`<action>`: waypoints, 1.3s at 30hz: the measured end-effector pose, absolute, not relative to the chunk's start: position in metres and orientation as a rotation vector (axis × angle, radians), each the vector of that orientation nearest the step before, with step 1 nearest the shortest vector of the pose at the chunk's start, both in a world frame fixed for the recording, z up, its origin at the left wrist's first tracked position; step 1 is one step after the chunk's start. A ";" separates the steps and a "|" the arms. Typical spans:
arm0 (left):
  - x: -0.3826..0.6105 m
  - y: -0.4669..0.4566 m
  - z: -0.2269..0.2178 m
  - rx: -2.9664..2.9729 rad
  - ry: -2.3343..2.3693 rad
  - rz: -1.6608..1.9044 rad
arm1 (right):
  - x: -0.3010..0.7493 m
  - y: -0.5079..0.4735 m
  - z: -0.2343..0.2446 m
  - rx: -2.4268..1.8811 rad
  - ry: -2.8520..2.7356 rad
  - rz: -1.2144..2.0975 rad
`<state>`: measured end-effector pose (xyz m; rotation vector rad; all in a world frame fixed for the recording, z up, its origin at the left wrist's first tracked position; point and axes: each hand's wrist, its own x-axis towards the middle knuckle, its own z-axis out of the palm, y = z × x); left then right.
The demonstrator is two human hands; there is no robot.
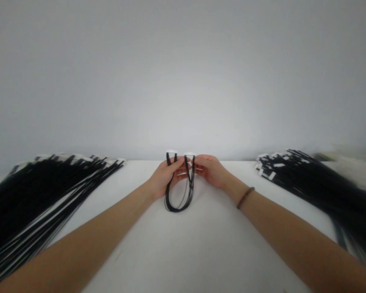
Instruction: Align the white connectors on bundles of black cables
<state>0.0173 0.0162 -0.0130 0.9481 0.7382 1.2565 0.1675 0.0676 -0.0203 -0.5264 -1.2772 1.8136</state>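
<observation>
A wire harness (178, 209) of thin black wires hangs in a U shape between my hands, near the far edge of the table. Both of its ends point up, and each carries a white connector, one on the left (171, 151) and one on the right (189, 154). My left hand (167, 173) is closed round the wires, its thumb and fingers reaching across to the right-hand strands. With bent fingers, my right hand (210, 169) pinches the wires just under the right connector. A brown beaded bracelet (245, 197) circles my right wrist.
A large pile of black wire harnesses (49, 191) with white connectors lies at the left. Another such pile (317, 183) lies at the right, beside a blurred pale heap (354, 167). Behind the white table (201, 244) rises a plain grey wall (183, 73).
</observation>
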 end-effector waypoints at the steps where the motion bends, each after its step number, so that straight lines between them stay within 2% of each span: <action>1: 0.017 0.016 -0.013 0.948 0.736 1.253 | 0.168 0.068 -0.021 -0.523 -1.278 1.810; 39: 0.020 0.012 -0.008 0.981 0.773 1.263 | 0.174 0.065 -0.020 -0.439 -1.526 1.821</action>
